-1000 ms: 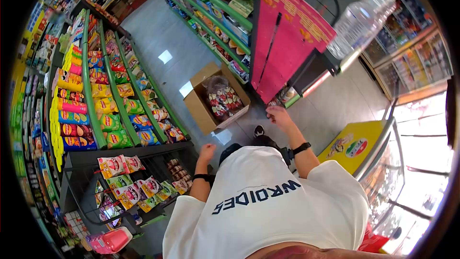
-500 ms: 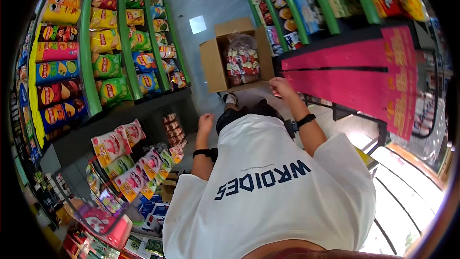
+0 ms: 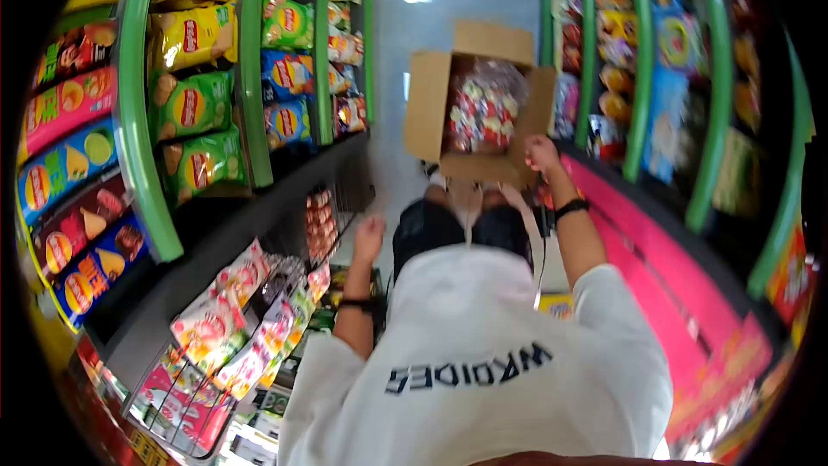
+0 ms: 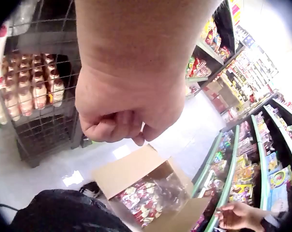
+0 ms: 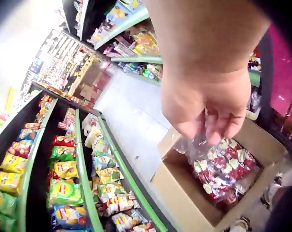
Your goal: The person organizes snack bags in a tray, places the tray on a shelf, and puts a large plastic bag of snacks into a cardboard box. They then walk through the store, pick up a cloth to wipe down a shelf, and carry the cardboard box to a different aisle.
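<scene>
An open cardboard box (image 3: 427,95) stands on the floor just ahead of the person's feet. Inside it lies a clear plastic bag (image 3: 485,112) full of small red-and-white packets. My right hand (image 3: 542,154) hangs near the box's right flap, overlapping it in the head view; its fingers are loosely curled and hold nothing. In the right wrist view, the right hand (image 5: 209,104) appears above the bag of packets (image 5: 223,171). My left hand (image 3: 369,239) hangs beside the left thigh, fingers loosely curled around nothing. Bottles on a wire rack (image 4: 37,92) show beside it in the left wrist view.
Shelves of chip bags (image 3: 200,95) line the left side of the aisle. Snack shelves (image 3: 617,78) run along the right, with a pink panel (image 3: 638,250) at their near end. A wire basket (image 3: 185,397) and hanging snack packs (image 3: 216,319) are at the lower left.
The person has turned and stepped up to the box, which now sits straight ahead and closer. The pink panel has swung to the right side. Both hands still hang with nothing in them.
</scene>
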Motion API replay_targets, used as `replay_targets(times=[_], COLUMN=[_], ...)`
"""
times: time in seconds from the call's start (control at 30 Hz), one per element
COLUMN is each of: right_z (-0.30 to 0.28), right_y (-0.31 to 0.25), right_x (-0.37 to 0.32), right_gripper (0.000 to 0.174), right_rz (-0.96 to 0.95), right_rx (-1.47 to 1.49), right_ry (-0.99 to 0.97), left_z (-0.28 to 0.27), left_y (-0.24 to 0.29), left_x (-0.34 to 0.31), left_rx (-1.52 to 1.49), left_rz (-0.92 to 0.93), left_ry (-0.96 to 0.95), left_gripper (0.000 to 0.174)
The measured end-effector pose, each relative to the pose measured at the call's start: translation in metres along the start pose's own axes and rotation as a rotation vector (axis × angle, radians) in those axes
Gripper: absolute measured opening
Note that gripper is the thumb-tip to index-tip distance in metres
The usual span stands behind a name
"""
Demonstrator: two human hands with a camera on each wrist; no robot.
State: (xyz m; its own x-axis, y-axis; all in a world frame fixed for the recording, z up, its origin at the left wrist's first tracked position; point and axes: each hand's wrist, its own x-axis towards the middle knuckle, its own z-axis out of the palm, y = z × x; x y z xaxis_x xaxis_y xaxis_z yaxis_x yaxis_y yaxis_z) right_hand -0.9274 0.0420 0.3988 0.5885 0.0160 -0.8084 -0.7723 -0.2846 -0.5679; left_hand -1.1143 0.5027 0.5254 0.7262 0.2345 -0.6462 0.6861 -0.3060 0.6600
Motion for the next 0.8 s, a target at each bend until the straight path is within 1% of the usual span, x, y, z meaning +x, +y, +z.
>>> replay_targets(times=[0.03, 0.07, 0.1, 0.13, 0.17, 0.2, 0.23, 0.3, 0.33, 0.37, 0.4, 0.43, 0.5, 0.53, 0.57, 0.63, 0.7, 0.77, 0.8], right_z=[0.007, 0.013, 0.014, 0.017, 0.017, 0.014, 0.011, 0.015, 0.016, 0.017, 0.027, 0.037, 0.051, 0.062, 0.076, 0.092, 0.103, 0.105, 0.105], right_y=[-0.023, -0.044, -0.048, -0.044, -0.033, -0.022, -0.016, -0.012, -0.011, -0.016, -0.021, -0.026, -0.020, -0.020, -0.025, -0.028, -0.045, -0.054, -0.062], right_x=[0.023, 0.049, 0.082, 0.115, 0.144, 0.175, 0.209, 0.253, 0.261, 0.260, 0.252, 0.243, 0.222, 0.200, 0.168, 0.108, 0.036, -0.027, -0.060], right_gripper=[0.020, 0.023, 0.023, 0.027, 0.030, 0.030, 0.033, 0.036, 0.038, 0.040, 0.037, 0.034, 0.028, 0.025, 0.022, 0.020, 0.016, 0.014, 0.014], right_rz=[0.059, 0.119, 0.108, -0.147, -0.399, -0.395, -0.431, -0.460, -0.458, -0.450, -0.343, -0.226, -0.126, -0.166, -0.208, -0.320, -0.372, -0.356, -0.347], right_rx=[-0.043, -0.085, -0.078, -0.390, -0.698, -0.688, -0.654, -0.614, -0.723, -0.834, -0.700, -0.570, -0.570, -0.569, -0.567, -0.503, -0.583, -0.736, -0.741], right_ry=[0.030, 0.058, 0.038, 0.176, 0.322, 0.305, 0.296, 0.285, 0.230, 0.170, 0.071, -0.008, -0.006, 0.063, 0.134, 0.077, 0.096, 0.020, 0.037], left_z=[0.001, 0.000, 0.009, 0.013, 0.018, 0.020, 0.021, 0.022, 0.022, 0.020, 0.016, 0.015, 0.019, 0.019, 0.018, 0.023, 0.029, 0.036, 0.037], left_y=[-0.001, -0.011, -0.008, -0.040, -0.036, -0.047, -0.028, -0.057, -0.069, -0.070, -0.069, -0.075, -0.058, -0.043, -0.028, -0.020, -0.007, 0.015, 0.040], left_x=[-0.013, -0.020, -0.032, -0.037, -0.044, -0.048, -0.048, -0.051, -0.048, -0.047, -0.050, -0.048, -0.039, -0.032, -0.025, -0.016, -0.008, 0.001, 0.005], left_rx=[0.082, 0.231, 0.342, 0.167, 0.147, 0.106, 0.180, 0.249, 0.256, 0.223, 0.189, 0.187, 0.083, 0.134, 0.126, 0.147, 0.142, 0.119, 0.190], left_rz=[-0.059, -0.099, -0.121, -0.210, -0.250, -0.320, -0.437, -0.379, -0.392, -0.458, -0.526, -0.532, -0.470, -0.493, -0.430, -0.427, -0.317, -0.230, -0.204], left_ry=[-0.009, -0.067, 0.036, -0.035, -0.025, -0.046, -0.087, -0.075, -0.076, -0.089, -0.104, -0.101, -0.025, -0.047, -0.097, -0.096, -0.084, -0.105, -0.136], left_gripper=[0.028, 0.025, 0.027, 0.026, 0.026, 0.024, 0.021, 0.018, 0.018, 0.018, 0.018, 0.017, 0.017, 0.013, 0.016, 0.016, 0.016, 0.017, 0.020])
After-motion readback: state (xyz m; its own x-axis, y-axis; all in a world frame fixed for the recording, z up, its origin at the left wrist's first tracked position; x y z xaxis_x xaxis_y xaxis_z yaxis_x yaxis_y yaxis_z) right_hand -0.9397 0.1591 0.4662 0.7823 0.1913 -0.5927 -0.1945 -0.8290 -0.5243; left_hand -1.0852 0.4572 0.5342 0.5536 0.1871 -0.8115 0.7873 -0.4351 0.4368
